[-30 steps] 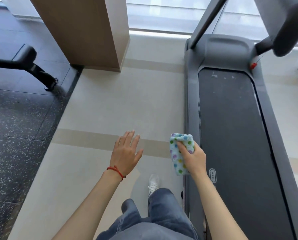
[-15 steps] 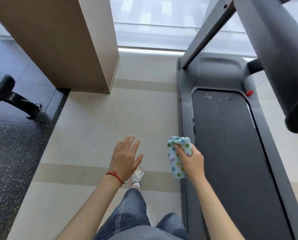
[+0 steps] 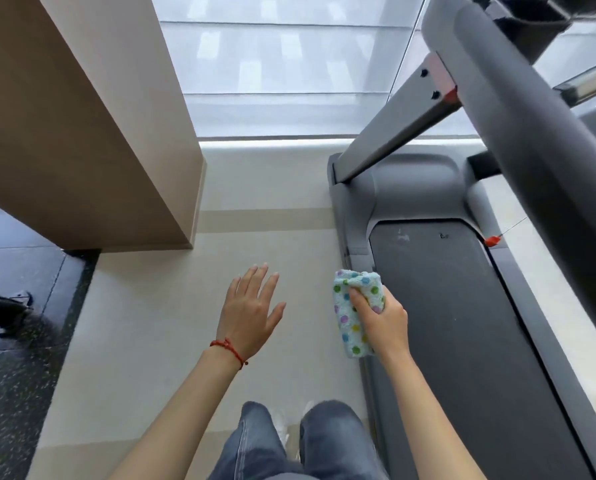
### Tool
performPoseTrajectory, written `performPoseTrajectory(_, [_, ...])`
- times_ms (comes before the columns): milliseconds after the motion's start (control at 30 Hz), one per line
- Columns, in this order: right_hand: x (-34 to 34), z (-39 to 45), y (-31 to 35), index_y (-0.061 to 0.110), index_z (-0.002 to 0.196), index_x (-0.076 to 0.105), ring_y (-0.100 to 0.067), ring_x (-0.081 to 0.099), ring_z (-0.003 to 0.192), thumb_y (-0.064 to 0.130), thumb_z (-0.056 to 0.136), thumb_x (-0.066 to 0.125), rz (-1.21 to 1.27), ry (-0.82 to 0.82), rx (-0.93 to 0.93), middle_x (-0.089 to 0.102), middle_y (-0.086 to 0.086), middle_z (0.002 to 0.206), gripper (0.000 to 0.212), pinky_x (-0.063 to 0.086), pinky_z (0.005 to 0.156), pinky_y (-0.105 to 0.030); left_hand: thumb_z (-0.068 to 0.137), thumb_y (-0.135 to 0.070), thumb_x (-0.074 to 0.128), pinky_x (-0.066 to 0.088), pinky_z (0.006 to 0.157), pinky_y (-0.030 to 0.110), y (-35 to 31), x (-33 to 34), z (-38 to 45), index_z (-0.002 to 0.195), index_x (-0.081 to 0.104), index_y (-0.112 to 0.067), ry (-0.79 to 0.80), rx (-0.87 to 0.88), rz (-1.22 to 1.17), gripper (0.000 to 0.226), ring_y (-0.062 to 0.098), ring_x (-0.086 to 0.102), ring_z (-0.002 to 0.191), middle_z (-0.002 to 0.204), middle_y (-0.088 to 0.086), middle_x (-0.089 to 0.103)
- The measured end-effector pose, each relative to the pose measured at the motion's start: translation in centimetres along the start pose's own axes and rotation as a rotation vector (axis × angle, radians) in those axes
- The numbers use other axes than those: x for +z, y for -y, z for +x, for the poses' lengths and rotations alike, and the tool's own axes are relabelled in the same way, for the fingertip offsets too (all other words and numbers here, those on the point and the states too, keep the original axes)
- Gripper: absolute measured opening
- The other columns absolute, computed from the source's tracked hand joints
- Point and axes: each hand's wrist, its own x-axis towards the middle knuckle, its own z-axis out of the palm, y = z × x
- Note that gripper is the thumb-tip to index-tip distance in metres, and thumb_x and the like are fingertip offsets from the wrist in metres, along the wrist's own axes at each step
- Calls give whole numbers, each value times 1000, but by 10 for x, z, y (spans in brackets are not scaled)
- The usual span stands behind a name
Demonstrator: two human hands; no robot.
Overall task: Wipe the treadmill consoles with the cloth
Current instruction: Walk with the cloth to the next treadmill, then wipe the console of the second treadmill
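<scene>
Dotted terry cloth [image 3: 353,313], bunched up, sits gripped in the right hand [image 3: 381,320] beside the treadmill [image 3: 463,341] deck, touching nothing. The left hand [image 3: 250,311] hovers flat-fingered and empty. Wiping looks not yet begun; the console [image 3: 528,32] sits above, out of reach.

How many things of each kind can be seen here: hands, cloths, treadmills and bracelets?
Hands: 2, left hand and right hand
Polka-dot cloths: 1
Treadmills: 1
Red string bracelets: 1
Total: 5
</scene>
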Motion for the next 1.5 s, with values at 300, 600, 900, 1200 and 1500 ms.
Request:
performPoseTrajectory(300, [7, 126, 53, 16, 91, 64, -18, 66, 81, 34, 81, 67, 21, -46, -56, 68, 0, 84, 21, 55, 76, -37, 88, -38, 39, 46, 90, 52, 17, 12, 132, 118, 62, -1, -76, 15, 5, 53, 37, 55, 113, 123, 22, 58])
performPoseTrajectory(600, [-3, 226, 135, 19, 91, 63, -19, 66, 83, 37, 81, 66, 108, -68, -160, 68, 0, 85, 21, 57, 77, -41, 87, -38, 41, 46, 91, 53, 23, -13, 255, 119, 58, -3, -194, 37, 6, 51, 39, 53, 114, 123, 21, 57])
performPoseTrajectory(900, [-6, 292, 231, 19, 84, 62, -17, 66, 80, 37, 80, 67, 206, -169, -322, 68, 2, 82, 20, 56, 70, -32, 88, -38, 39, 43, 93, 54, 31, -67, 382, 118, 61, -1, -356, 180, 14, 53, 40, 52, 117, 125, 22, 57])
performPoseTrajectory(1200, [-40, 336, 323, 27, 74, 58, -12, 64, 74, 38, 81, 67, 231, -398, -486, 65, 9, 76, 15, 54, 66, -28, 89, -38, 39, 41, 95, 55, 22, -129, 493, 122, 59, 0, -526, 365, -39, 53, 41, 50, 119, 128, 23, 54])
performPoseTrajectory(1500, [-102, 362, 374, 22, 76, 57, -5, 60, 70, 41, 81, 66, 266, -605, -549, 61, 10, 74, 22, 49, 59, -13, 91, -37, 39, 39, 97, 52, -29, -170, 562, 123, 58, -1, -635, 546, -97, 51, 39, 47, 122, 130, 21, 53])
